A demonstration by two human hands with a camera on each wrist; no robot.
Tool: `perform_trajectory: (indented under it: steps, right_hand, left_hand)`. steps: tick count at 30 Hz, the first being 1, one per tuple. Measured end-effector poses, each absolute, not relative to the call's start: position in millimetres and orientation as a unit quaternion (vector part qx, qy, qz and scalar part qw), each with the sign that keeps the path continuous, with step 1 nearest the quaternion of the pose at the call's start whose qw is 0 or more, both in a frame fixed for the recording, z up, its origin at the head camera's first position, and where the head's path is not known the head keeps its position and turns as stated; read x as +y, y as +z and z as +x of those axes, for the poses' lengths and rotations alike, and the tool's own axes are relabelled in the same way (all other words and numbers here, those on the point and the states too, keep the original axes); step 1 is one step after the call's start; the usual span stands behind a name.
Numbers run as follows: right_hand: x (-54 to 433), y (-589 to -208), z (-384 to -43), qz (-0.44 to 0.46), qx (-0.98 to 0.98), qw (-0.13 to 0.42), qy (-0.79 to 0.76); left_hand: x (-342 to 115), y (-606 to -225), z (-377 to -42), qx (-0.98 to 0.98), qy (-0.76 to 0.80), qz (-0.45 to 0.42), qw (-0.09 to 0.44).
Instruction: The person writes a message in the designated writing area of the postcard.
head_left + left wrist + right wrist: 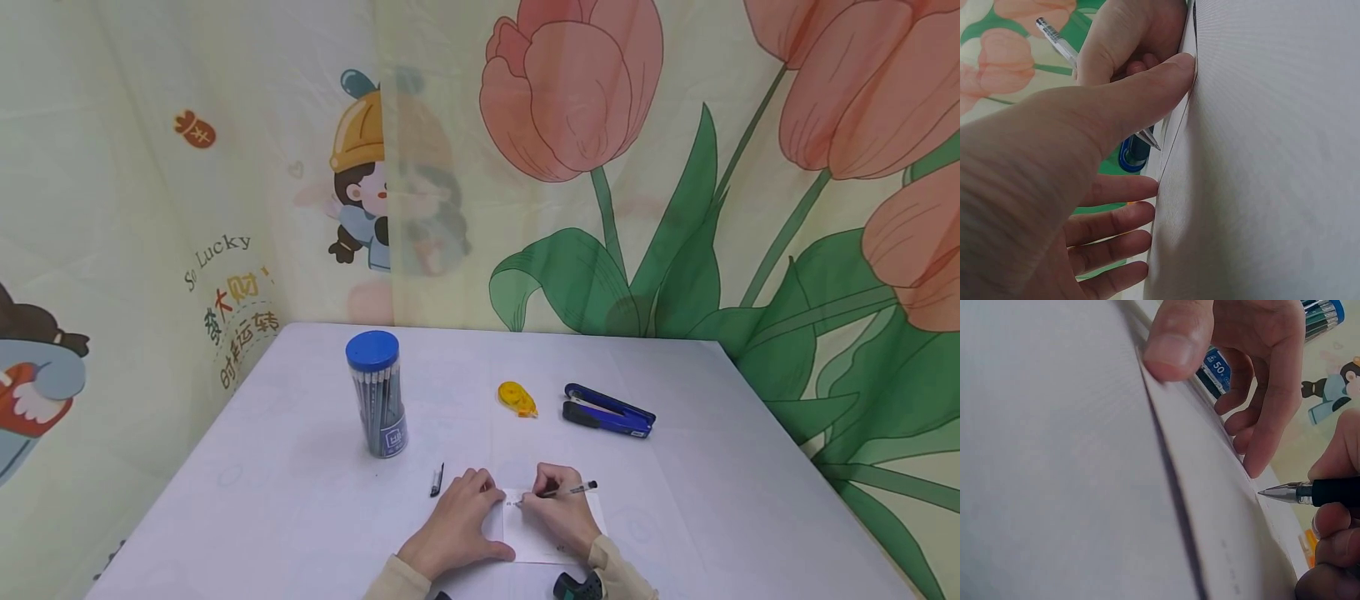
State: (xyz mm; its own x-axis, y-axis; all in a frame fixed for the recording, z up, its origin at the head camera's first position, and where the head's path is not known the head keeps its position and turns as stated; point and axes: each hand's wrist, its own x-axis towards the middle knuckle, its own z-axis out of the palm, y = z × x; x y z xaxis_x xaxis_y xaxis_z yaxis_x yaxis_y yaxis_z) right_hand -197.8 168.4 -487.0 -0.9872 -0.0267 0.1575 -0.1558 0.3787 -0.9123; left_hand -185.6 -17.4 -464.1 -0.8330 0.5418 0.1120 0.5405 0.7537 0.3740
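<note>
My right hand [564, 510] grips a gel pen [570, 490] with a clear barrel and black grip. The pen's tip points down at the upper left part of a small white sheet of paper [536, 537], where a few tiny dark marks show. Thumb and fingertips of my left hand [463, 521] rest along the left edge of the sheet, the fingers spread and holding nothing. In the right wrist view the metal tip of the pen [1282, 492] is close to the paper [1210, 487], beside the left index fingertip. Whether it touches, I cannot tell.
A pen cap [437, 481] lies left of the paper. Behind stands a clear tub of pencils [381, 400] with a blue lid. Farther back are a yellow correction tape [517, 399] and a blue stapler [609, 411]. A patterned curtain [435, 167] hangs behind the white table [300, 500].
</note>
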Motion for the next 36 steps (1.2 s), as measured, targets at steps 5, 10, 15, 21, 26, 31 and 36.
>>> perform_trajectory:
  steps: [5, 10, 15, 21, 26, 31, 36]
  right_hand:
    - [168, -486, -197, 0.059, -0.824, 0.059, 0.560]
    - [164, -479, -194, 0.045, -0.834, 0.062, 0.547]
    - [162, -474, -192, 0.044, -0.838, 0.061, 0.541]
    - [167, -485, -197, 0.060, -0.831, 0.056, 0.550]
    - [170, -488, -198, 0.075, -0.832, 0.059, 0.546]
    - [169, -486, -197, 0.076, -0.831, 0.061, 0.547]
    - [169, -487, -198, 0.072, -0.828, 0.056, 0.554]
  left_hand:
    - [-17, -464, -186, 0.936, 0.199, 0.291, -0.002]
    - [-18, -465, -186, 0.935, 0.201, 0.293, -0.003]
    - [-19, -465, -186, 0.934, 0.200, 0.296, -0.007]
    - [-18, -465, -187, 0.936, 0.198, 0.292, -0.003]
    - [-17, -465, -186, 0.936, 0.201, 0.288, 0.003]
    - [-17, -464, -186, 0.936, 0.202, 0.287, 0.007]
    - [-17, -464, -186, 0.937, 0.200, 0.286, 0.008]
